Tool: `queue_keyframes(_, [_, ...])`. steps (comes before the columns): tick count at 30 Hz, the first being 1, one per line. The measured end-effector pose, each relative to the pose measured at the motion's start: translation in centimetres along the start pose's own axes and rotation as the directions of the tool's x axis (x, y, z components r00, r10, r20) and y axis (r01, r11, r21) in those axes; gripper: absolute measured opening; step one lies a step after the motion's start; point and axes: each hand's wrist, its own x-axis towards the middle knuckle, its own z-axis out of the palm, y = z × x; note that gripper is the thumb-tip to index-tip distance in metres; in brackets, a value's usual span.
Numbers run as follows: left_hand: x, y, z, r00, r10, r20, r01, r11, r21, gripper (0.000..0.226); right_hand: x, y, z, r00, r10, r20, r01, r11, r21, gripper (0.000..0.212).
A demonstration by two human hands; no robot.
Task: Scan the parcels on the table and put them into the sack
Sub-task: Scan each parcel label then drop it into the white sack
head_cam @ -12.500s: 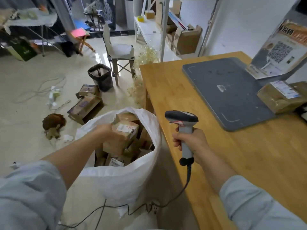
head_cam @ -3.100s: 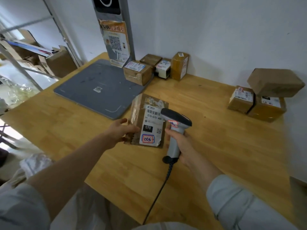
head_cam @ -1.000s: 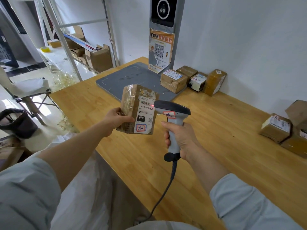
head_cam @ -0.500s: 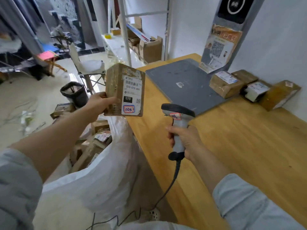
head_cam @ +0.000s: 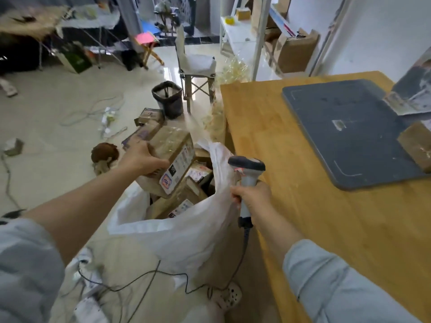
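My left hand [head_cam: 142, 159] grips a brown taped parcel [head_cam: 172, 150] with a white label, tilted, just above the mouth of the white sack [head_cam: 177, 231]. The sack stands on the floor beside the wooden table [head_cam: 326, 217] and holds several brown parcels [head_cam: 186, 197]. My right hand [head_cam: 253, 198] holds a grey corded barcode scanner [head_cam: 247, 169] upright at the table's left edge, next to the sack's rim. Another brown parcel [head_cam: 417, 145] lies on the table at the far right, partly cut off.
A dark grey mat [head_cam: 345, 129] covers the table's far part. On the floor beyond the sack lie loose boxes [head_cam: 149, 117], a black bin [head_cam: 168, 99], a folding chair [head_cam: 197, 68] and cables [head_cam: 140, 276]. Metal shelving [head_cam: 258, 36] stands behind the table.
My left hand has lowered the parcel from head height down to the sack's mouth and tipped it over. The view has swung left and down; my right hand kept the scanner near the table edge.
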Motion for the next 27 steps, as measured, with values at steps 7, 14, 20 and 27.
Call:
queue_keyframes(7, [4.0,0.6,1.1,0.989,-0.101,0.112,0.106,0.993,-0.043,0.038,4.7,-0.2,5.4,0.994,-0.098,-0.039,0.082,0.951,-0.3,0.069])
queue_keyframes(14, [6.5,1.2,1.1,0.948,-0.215,0.234,0.238,0.969,-0.073,0.056,7.5,1.6,6.1,0.997,0.034,-0.071,-0.064,0.879,-0.472,0.047])
queue_keyframes(20, [7.5,4.0,1.9,0.906,-0.178,0.384,0.223,0.972,-0.077,0.071,8.5,0.6,2.9,0.971,-0.005,-0.239,-0.035,0.986,-0.162,0.043])
queue_keyframes(27, [6.6,8.1,5.7,0.912,-0.023,0.409,0.012,0.999,0.029,0.038,8.3,-0.3,1.8,0.96,0.003,-0.281,-0.011,1.0,-0.029,0.042])
